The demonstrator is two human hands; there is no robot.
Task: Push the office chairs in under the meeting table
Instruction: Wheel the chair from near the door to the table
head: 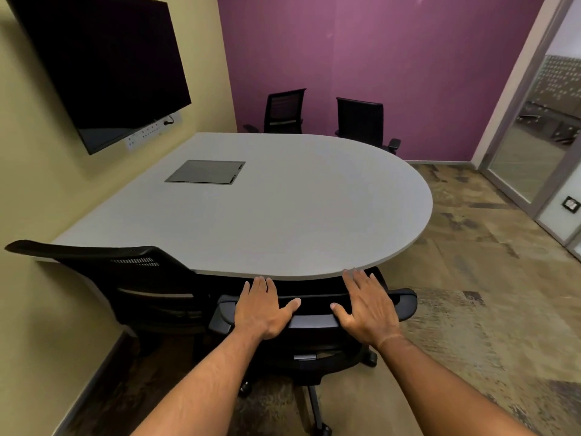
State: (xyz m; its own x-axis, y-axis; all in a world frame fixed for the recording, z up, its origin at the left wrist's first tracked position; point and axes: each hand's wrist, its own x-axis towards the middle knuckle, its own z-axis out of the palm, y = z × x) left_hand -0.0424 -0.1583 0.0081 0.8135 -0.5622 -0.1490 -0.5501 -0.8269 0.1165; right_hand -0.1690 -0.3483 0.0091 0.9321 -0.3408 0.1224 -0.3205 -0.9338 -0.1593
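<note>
A grey meeting table (298, 209) with a rounded right end fills the middle of the view. A black office chair (314, 322) stands right in front of me, its back close to the table's near edge. My left hand (262, 309) and my right hand (367, 306) lie flat on top of its backrest, fingers spread and pointing at the table. A second black chair (135, 278) is to the left, its back against the table edge. Two more black chairs (284, 111) (361, 121) stand at the far side by the purple wall.
A dark screen (100, 64) hangs on the yellow wall at left, with sockets below it. A grey cable hatch (206, 172) is set into the tabletop. Glass partitions (534, 146) close the right side. Carpeted floor (471, 278) lies to the right of the table.
</note>
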